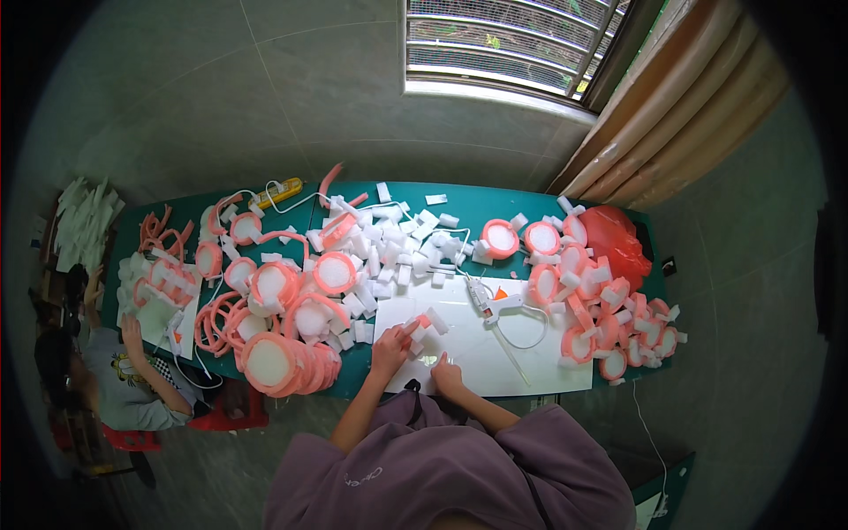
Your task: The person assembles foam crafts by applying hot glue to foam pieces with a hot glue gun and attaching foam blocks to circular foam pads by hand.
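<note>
My left hand (391,349) is closed at the left part of a white board (548,353), its fingertips pinching a small pink-and-white foam piece (423,321). White foam shows at the piece's upper and lower ends. Close beside it, my right hand (448,377) rests low on the board with the index finger stretched out and nothing visible in it. Beyond my hands, a white glue gun (495,304) lies on the board with its cord looped to the right. A long, thin translucent stick (514,355) extends below the gun.
Loose white foam blocks (389,243) heap up behind the board. Pink-rimmed foam discs (272,362) are stacked at left; more pink-and-white pieces (609,331) pile at right beside a red plastic bag (612,238). A yellow power strip (281,193) lies farther back. Another person (132,380) sits at left.
</note>
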`<state>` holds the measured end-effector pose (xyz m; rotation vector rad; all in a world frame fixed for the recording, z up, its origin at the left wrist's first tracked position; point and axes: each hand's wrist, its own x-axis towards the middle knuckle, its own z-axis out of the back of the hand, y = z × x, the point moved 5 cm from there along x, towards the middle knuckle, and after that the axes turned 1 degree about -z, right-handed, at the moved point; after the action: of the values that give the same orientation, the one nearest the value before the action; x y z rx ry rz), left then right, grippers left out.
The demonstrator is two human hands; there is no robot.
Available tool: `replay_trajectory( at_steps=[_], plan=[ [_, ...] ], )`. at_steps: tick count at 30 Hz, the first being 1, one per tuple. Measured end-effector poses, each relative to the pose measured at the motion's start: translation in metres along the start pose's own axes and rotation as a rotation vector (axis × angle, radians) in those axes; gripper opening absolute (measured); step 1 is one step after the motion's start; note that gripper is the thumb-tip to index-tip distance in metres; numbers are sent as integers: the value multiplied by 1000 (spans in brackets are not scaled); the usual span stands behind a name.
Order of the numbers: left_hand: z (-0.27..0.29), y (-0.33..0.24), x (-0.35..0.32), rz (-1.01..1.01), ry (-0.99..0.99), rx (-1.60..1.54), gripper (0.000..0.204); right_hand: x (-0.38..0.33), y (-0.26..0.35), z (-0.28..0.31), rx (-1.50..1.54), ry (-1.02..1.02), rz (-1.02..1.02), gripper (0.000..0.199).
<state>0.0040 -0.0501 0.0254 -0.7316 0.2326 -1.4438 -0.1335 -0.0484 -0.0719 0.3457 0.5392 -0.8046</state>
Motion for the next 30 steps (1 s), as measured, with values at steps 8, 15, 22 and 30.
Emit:
replay_trajectory(
  at_steps=[8, 15, 22, 30],
  plan=[
    [0, 0, -1, -22, -28, 2, 51, 2, 0, -6, -13, -8, -15, 52],
    [0, 0, -1, -4, -2, 2, 51, 2, 1, -6, -57, -150, -1, 21],
    [0, -1, -1, -11, -4, 0, 52, 3, 0, -9, -60, -171, 9, 21],
    [-2, 1, -2, -13, 5, 8, 53, 2, 1, -6, -54, -118, 3, 21]
  ],
)
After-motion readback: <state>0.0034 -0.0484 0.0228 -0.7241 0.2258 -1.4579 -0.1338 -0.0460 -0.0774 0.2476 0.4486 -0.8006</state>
